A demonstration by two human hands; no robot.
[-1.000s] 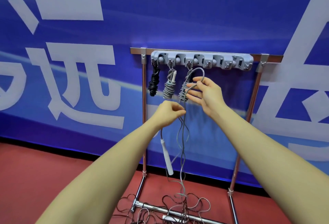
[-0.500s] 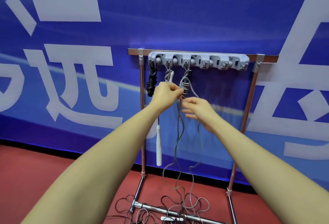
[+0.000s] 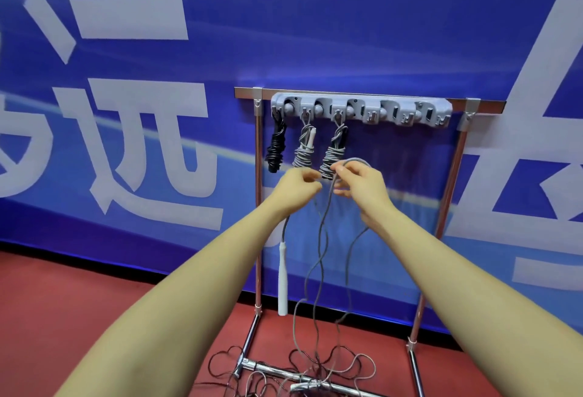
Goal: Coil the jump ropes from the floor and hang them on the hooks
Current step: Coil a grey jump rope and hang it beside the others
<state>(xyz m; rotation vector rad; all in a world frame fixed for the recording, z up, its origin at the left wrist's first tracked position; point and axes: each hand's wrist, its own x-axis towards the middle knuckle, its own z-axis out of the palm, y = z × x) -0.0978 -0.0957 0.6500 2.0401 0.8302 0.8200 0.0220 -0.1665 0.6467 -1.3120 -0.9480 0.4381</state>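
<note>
**Grey rope, mid-coil at the rack**

Grey rope (image 3: 321, 257) runs between both hands in front of the rack (image 3: 454, 175). Left hand (image 3: 295, 190) has its fingers curled round the rope near its top, with a white handle (image 3: 282, 280) hanging straight down below them. Right hand (image 3: 362, 188) pinches a small loop of the same rope between thumb and forefinger, the loop arching just above those fingertips; the other fingers are loosely bent. Below both hands the rope falls in two or three strands to a tangle (image 3: 315, 374) on the red floor (image 3: 94, 302) at the rack's foot.

Just above and beyond the fingers hang three finished bundles: a black one (image 3: 276, 147), a grey one (image 3: 303, 149) and a third (image 3: 332, 156) almost touching the left fingertips. The hook bar (image 3: 361, 111) has free hooks up and to the right of the right hand.

Judged from this, the step is forming coils. To do it well, the left hand should likely stay as the anchor while the right draws up even lengths and lays each loop into the left palm at matching size. Slow pulls would let the floor tangle free itself; a jerk could tighten a knot or snag the rack's foot. Working a little away from the hung bundles would avoid catching them
</note>
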